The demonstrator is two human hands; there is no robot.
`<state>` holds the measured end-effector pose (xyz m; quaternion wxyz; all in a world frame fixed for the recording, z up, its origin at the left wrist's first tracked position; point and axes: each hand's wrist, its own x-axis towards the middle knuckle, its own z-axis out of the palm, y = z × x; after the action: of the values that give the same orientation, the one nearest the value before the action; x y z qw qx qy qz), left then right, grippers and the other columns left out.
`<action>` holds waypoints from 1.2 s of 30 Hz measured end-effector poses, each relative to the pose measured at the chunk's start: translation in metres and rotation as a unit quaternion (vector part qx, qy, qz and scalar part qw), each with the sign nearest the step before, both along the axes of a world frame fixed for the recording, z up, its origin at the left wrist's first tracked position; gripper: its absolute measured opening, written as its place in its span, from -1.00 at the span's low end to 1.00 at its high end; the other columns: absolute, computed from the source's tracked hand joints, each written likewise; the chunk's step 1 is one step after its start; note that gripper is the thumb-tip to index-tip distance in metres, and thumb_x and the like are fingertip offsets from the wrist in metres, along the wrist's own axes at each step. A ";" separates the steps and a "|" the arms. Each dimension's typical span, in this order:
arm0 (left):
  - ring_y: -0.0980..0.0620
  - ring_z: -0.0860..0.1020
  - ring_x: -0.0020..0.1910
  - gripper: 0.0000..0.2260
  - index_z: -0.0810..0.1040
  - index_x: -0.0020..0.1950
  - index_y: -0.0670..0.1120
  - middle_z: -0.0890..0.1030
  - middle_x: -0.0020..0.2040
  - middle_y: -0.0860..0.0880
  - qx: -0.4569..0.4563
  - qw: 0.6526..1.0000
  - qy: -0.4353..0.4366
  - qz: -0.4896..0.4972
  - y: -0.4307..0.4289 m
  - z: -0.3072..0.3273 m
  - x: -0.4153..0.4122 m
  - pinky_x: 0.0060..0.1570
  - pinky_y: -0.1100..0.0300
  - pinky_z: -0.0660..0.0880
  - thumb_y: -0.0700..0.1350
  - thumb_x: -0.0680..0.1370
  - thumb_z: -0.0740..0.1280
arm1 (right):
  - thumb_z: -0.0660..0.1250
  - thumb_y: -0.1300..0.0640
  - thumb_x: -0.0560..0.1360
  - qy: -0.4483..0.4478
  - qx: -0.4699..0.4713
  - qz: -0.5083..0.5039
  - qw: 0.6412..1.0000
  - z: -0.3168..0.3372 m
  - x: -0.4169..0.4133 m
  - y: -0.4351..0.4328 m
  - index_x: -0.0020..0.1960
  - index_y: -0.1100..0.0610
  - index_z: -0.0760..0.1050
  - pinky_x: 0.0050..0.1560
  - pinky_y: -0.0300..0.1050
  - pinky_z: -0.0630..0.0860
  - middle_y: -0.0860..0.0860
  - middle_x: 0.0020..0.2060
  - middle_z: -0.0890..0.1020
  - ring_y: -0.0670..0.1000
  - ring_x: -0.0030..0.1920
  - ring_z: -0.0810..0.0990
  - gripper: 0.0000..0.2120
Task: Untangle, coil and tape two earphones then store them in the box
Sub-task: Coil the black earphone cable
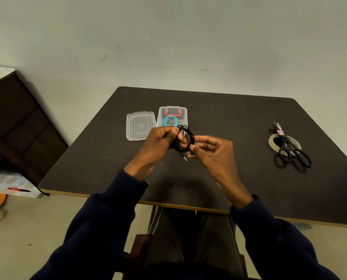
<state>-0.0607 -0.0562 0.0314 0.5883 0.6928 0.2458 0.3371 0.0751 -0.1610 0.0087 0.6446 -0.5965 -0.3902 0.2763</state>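
A coiled black earphone (185, 140) is held above the dark table (229, 122). My left hand (158, 144) grips the coil's left side, thumb on top. My right hand (211, 150) pinches the coil's lower right edge between thumb and forefinger. The black jack plug (184, 158) hangs below the coil. Behind my hands stands a clear plastic box (182, 114) with a red handle; a coiled turquoise earphone (169, 121) lies inside it. The box's clear lid (140, 125) lies flat to its left.
Black-handled scissors (290, 147) lie across a roll of clear tape (273, 141) at the table's right side. A dark wooden cabinet (17, 122) stands to the left, with a patterned cloth and a pen below it. The table's near edge is close to my lap.
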 end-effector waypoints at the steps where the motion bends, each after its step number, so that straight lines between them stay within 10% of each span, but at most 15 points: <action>1: -0.04 0.64 -0.13 -0.72 0.54 -0.11 -0.23 0.63 -0.12 -0.20 -0.019 1.000 -0.013 -0.004 0.000 0.001 0.000 0.01 0.13 0.62 -0.20 0.71 0.13 | 0.46 0.34 0.51 0.005 -0.001 -0.003 1.000 -0.002 0.002 0.000 0.03 0.18 0.67 -0.03 0.02 0.70 0.11 -0.17 0.75 0.11 -0.16 0.76 -0.86; 14: -0.04 0.62 -0.01 -0.77 0.55 -0.08 -0.18 0.65 0.00 -0.18 -0.193 0.973 -0.099 -0.077 0.000 0.005 -0.004 0.11 0.10 0.59 -0.03 0.60 0.24 | 0.41 0.35 0.54 0.052 0.039 0.021 0.998 -0.012 0.016 -0.002 0.13 0.27 0.66 -0.02 0.00 0.67 0.18 -0.05 0.73 0.13 -0.04 0.73 -0.82; 22: -0.03 0.64 0.02 -0.73 0.60 -0.03 -0.19 0.69 0.00 -0.13 -0.155 0.985 -0.059 -0.042 0.001 0.008 -0.002 0.15 0.08 0.58 -0.09 0.69 0.18 | 0.47 0.26 0.50 -0.178 0.043 -0.104 0.978 -0.024 -0.001 -0.008 0.29 0.04 0.57 0.19 -0.22 0.58 -0.06 0.30 0.52 -0.12 0.32 0.52 -0.62; 26: -0.06 0.63 0.04 -0.73 0.60 -0.03 -0.18 0.69 0.02 -0.14 -0.169 0.983 -0.063 -0.032 0.003 0.007 -0.003 0.14 0.05 0.58 -0.09 0.69 0.18 | 0.53 0.10 0.48 -0.323 0.100 -0.125 0.933 -0.026 -0.011 -0.017 0.11 0.12 0.60 -0.09 -0.26 0.53 -0.02 0.06 0.57 -0.05 0.06 0.56 -0.75; 36: -0.10 0.61 0.08 -0.76 0.60 0.02 -0.19 0.67 0.05 -0.18 -0.214 0.973 -0.084 -0.018 0.006 0.007 -0.002 0.14 0.04 0.59 -0.09 0.68 0.20 | 0.51 0.19 0.50 -0.248 0.087 -0.063 0.963 -0.022 -0.019 -0.014 0.04 0.13 0.70 -0.14 -0.29 0.57 -0.06 -0.15 0.69 -0.12 -0.15 0.66 -0.88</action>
<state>-0.0629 -0.0506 0.0379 0.7472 0.5244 0.2491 0.3235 0.0560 -0.1750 -0.0130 0.5932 -0.6114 -0.5220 0.0429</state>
